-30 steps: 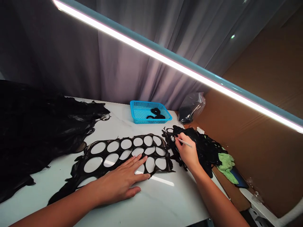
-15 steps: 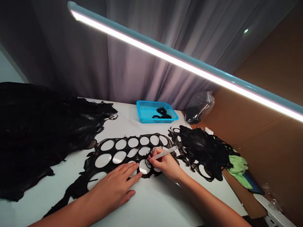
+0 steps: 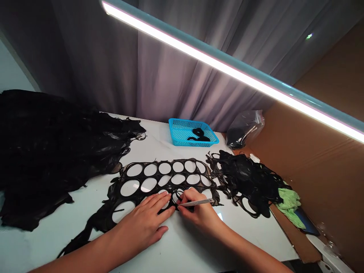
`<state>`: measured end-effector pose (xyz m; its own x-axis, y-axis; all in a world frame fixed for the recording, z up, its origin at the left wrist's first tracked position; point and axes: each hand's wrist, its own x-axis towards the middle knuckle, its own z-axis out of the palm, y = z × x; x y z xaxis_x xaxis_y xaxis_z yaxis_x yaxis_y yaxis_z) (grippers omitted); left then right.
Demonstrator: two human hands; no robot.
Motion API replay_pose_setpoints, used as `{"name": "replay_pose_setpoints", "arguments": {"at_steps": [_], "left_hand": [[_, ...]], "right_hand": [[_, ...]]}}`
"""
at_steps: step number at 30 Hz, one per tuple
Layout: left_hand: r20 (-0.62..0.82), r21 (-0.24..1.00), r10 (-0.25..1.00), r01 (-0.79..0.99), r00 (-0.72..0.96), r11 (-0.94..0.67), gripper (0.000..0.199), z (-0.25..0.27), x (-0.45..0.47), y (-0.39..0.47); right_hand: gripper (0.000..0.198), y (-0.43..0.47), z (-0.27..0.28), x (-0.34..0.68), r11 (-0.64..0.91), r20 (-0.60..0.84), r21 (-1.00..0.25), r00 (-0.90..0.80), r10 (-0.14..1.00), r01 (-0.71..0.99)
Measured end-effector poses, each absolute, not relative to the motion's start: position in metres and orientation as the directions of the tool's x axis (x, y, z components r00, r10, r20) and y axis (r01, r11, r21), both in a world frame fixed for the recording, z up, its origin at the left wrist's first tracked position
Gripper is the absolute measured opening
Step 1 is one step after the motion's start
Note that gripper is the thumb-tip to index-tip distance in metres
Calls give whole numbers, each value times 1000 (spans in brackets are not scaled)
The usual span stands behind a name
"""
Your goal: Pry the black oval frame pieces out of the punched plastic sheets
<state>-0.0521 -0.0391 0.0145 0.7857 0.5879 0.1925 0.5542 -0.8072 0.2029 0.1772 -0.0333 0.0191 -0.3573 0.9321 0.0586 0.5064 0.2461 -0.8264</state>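
A black rubbery sheet (image 3: 143, 191) cut with rows of round holes lies flat on the white table (image 3: 179, 248). My left hand (image 3: 149, 218) rests on its near edge, fingers stretched out flat and holding nothing. Just right of those fingertips, my right hand (image 3: 199, 210) is closed around a slim, pale, pointed tool (image 3: 197, 202), which lies slantwise across the fingers. Its exact kind is unclear. The thumb and index finger are at a hole's rim, by thin black strands (image 3: 178, 194); whether they pinch the strands is hidden.
A large heap of black sheets (image 3: 57, 148) covers the left side. To the right lies a tangled pile of black scraps (image 3: 247, 178), beside a green cloth (image 3: 290, 203). Behind stand a blue basket (image 3: 173, 138) with black pieces and a clear bag (image 3: 244, 129). A tube lamp (image 3: 227, 64) crosses overhead.
My right hand has shifted nearer and lower over the holed sheet, and the tool now lies flatter. My left hand stays flat on the sheet. The whole view has shifted slightly.
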Motion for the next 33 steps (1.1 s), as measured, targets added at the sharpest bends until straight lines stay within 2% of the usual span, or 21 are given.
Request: {"name": "replay_pose_setpoints", "arguments": {"at_steps": [10, 13, 17, 18, 20, 23, 26, 28, 30, 33], "left_hand": [[249, 259, 595, 540, 764, -801, 47, 11, -53, -40], [250, 288, 601, 534, 759, -795, 47, 10, -54, -40], [226, 317, 605, 529, 763, -787, 52, 9, -55, -37], [216, 318, 605, 530, 767, -786, 52, 9, -55, -37], [190, 320, 604, 533, 774, -783, 52, 9, -56, -36], [150, 324, 611, 545, 778, -773, 52, 11, -58, -37], [125, 323, 618, 556, 776, -765, 53, 17, -60, -39], [122, 317, 614, 556, 780, -769, 52, 22, -57, -39], [127, 307, 597, 541, 792, -783, 52, 26, -49, -38], [155, 295, 534, 477, 831, -828, 47, 27, -23, -32]], "right_hand": [[16, -35, 19, 176, 299, 107, -774, -351, 930, 558], [18, -40, 12, 173, 440, 197, -622, -414, 889, 648], [15, -45, 0, 170, 674, 378, -271, -568, 731, 687], [14, -42, 0, 172, 694, 397, -226, -586, 706, 683], [13, -27, 6, 184, 668, 416, -214, -553, 722, 712], [15, 13, 24, 218, 474, 462, -330, -298, 835, 816], [23, 50, 40, 252, 261, 421, -585, 13, 907, 768], [29, 62, 44, 263, 190, 319, -768, 108, 942, 612], [33, 65, 46, 264, 120, 182, -916, 129, 975, 384], [35, 62, 44, 252, -67, -68, -998, 55, 996, -5]]}}
